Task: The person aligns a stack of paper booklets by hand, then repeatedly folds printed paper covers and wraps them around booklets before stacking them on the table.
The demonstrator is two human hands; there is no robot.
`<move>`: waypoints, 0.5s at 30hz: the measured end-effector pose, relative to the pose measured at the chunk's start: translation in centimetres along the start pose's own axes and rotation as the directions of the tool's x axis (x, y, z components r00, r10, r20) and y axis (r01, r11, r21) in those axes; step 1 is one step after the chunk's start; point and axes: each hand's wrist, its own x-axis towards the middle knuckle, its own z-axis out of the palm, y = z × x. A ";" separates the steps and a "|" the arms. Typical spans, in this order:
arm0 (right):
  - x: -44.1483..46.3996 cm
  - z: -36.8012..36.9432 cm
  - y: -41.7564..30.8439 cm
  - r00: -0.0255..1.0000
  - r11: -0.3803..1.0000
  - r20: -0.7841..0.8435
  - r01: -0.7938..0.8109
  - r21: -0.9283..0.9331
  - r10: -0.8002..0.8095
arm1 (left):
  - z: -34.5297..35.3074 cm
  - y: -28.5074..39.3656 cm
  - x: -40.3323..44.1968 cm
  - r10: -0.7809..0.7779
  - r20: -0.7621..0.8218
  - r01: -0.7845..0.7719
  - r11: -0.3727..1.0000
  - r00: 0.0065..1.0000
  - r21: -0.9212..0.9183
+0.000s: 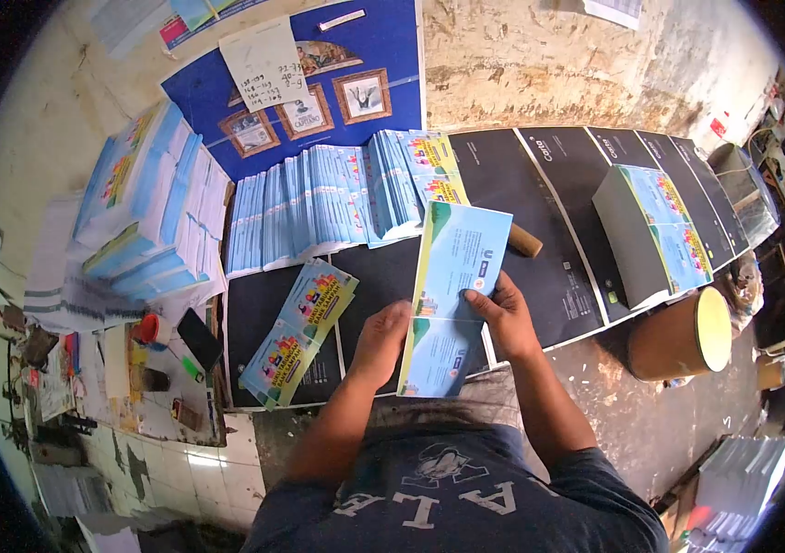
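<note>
A long blue and green printed booklet (pixel 455 323) is held upright in front of my body, with blocks of small text on its face. My left hand (pixel 383 339) grips its left edge. On the opposite edge, my right hand (pixel 506 318) is closed, its thumb lying on the front face. Two or more similar booklets (pixel 300 334) with colourful covers lie slightly fanned on the black table to the left. Behind the held booklet, a long row of folded booklets (pixel 300 203) leans together, and its right end carries yellow-green covers (pixel 439 166).
Tall booklet stacks (pixel 148 203) stand at the left, and another stack (pixel 655 235) rests on the right of the black table (pixel 540 267). A brown tube (pixel 526 241) lies behind my right hand. Off the right edge sits a yellow-topped bin (pixel 683 336). A phone (pixel 199 338) lies left.
</note>
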 end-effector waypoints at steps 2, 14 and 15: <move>-0.3 0.5 -0.1 0.999 0.999 -0.005 0.038 -0.017 -0.038 | 1.1 0.5 -0.4 0.263 -0.058 -0.125 0.627 0.963 0.769; -0.1 1.4 -1.2 0.992 0.993 0.054 -0.113 0.042 0.111 | 2.4 1.7 -0.7 0.504 -0.075 -0.213 0.489 0.860 0.846; -0.2 1.5 -0.7 0.978 0.982 0.099 -0.178 -0.069 0.184 | 1.6 1.6 -0.2 0.564 -0.091 -0.235 0.479 0.821 0.846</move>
